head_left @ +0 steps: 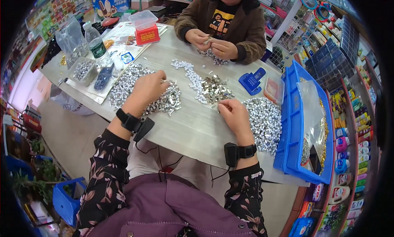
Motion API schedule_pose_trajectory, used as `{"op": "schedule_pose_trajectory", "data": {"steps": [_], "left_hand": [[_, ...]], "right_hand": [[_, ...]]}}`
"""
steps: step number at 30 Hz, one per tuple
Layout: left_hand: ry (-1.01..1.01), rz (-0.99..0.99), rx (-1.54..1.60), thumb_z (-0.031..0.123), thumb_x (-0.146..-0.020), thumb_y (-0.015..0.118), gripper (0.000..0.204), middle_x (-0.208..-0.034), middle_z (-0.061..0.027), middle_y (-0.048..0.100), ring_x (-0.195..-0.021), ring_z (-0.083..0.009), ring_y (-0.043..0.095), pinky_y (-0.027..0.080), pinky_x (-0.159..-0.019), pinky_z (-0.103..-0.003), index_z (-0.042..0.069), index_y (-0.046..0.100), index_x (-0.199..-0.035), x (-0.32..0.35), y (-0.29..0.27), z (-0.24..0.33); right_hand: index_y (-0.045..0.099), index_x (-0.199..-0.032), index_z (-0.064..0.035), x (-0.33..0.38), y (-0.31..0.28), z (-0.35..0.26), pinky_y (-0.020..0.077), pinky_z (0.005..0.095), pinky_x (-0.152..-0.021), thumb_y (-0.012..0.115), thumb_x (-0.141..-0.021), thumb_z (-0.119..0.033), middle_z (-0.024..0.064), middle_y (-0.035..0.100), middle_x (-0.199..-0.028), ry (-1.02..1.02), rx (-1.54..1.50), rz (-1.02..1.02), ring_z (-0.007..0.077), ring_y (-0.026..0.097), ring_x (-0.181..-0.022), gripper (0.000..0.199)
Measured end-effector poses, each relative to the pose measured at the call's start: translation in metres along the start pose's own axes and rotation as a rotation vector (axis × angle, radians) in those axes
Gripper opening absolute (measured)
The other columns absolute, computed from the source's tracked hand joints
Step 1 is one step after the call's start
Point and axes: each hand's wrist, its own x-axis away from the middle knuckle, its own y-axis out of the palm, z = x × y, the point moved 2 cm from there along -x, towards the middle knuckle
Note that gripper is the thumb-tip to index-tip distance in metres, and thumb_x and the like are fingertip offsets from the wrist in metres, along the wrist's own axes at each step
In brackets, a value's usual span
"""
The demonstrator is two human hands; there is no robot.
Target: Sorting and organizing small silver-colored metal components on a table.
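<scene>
Down on the pale table [197, 130], the left hand [148, 88] rests curled on a heap of small shiny silver metal pieces [164, 102], its grip on any one hidden, while the right hand [234, 116] pinches one small piece beside a second glittering heap [264, 120]

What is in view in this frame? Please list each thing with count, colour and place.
Table: one, pale grey, centre.
Silver metal pieces: three big heaps, under the left hand, centre, by the right hand.
Blue trays: stacked, right edge of table.
Clear bag: one, in the top tray.
Blue clip-like tool: one, right of centre heap.
Water bottle: one, clear, far left.
Red scale with clear tub: one, far side.
Co-worker's hands: two, across the table.
Left hand: on the left heap.
Right hand: pinching a piece, it seems.
</scene>
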Motion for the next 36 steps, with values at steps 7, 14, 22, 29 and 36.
{"op": "schedule_pose_trajectory", "data": {"steps": [7, 14, 22, 29, 36], "left_hand": [[0.259, 0.003, -0.11, 0.016, -0.078, 0.056, 0.015, -0.082, -0.02, 0.06, -0.077, -0.0377, 0.059, 0.048, -0.069, -0.043, 0.002, 0.059, -0.082, -0.028, 0.056, 0.026], [0.353, -0.097, -0.213, 0.008, -0.075, 0.051, 0.011, -0.079, -0.0227, 0.059, -0.077, -0.0397, 0.058, 0.047, -0.07, -0.046, -0.001, 0.057, -0.075, -0.046, 0.08, 0.032], [0.296, -0.235, -0.252, 0.007, -0.072, 0.05, 0.013, -0.081, -0.0232, 0.06, -0.078, -0.0382, 0.06, 0.047, -0.072, -0.046, -0.001, 0.059, -0.078, -0.047, 0.073, 0.054], [0.294, -0.263, -0.219, 0.009, -0.07, 0.053, 0.013, -0.08, -0.0216, 0.061, -0.078, -0.0384, 0.06, 0.048, -0.071, -0.046, 0.0, 0.059, -0.078, -0.034, 0.083, 0.058], [0.322, -0.182, -0.151, 0.01, -0.069, 0.057, 0.016, -0.081, -0.0203, 0.062, -0.081, -0.0348, 0.061, 0.049, -0.074, -0.043, 0.001, 0.061, -0.081, -0.032, 0.072, 0.065]], "right_hand": [[0.066, -0.086, -0.0046, 0.01, 0.001, -0.012, 0.0478, 0.0316, -0.062, 0.063, -0.076, -0.017, 0.0133, 0.062, -0.077, -0.019, 0.253, 0.006, 0.0252, 0.061, -0.068, 0.016], [0.066, -0.087, -0.0064, -0.001, -0.004, -0.001, 0.0479, 0.0335, -0.062, 0.064, -0.076, -0.021, 0.011, 0.062, -0.078, -0.006, 0.226, 0.065, 0.0254, 0.061, -0.069, 0.019], [0.064, -0.083, -0.0108, 0.004, 0.016, -0.008, 0.0483, 0.0379, -0.063, 0.061, -0.077, -0.025, 0.0091, 0.062, -0.078, -0.061, 0.354, 0.049, 0.0272, 0.061, -0.076, 0.016], [0.062, -0.079, -0.0103, 0.005, 0.021, -0.004, 0.048, 0.0398, -0.062, 0.062, -0.077, -0.027, 0.0084, 0.062, -0.078, -0.063, 0.375, 0.092, 0.028, 0.061, -0.075, 0.017], [0.062, -0.076, -0.0112, -0.001, 0.02, -0.006, 0.0479, 0.0403, -0.061, 0.062, -0.077, -0.032, 0.0082, 0.063, -0.076, -0.026, 0.41, 0.095, 0.0284, 0.061, -0.071, 0.021]]}}
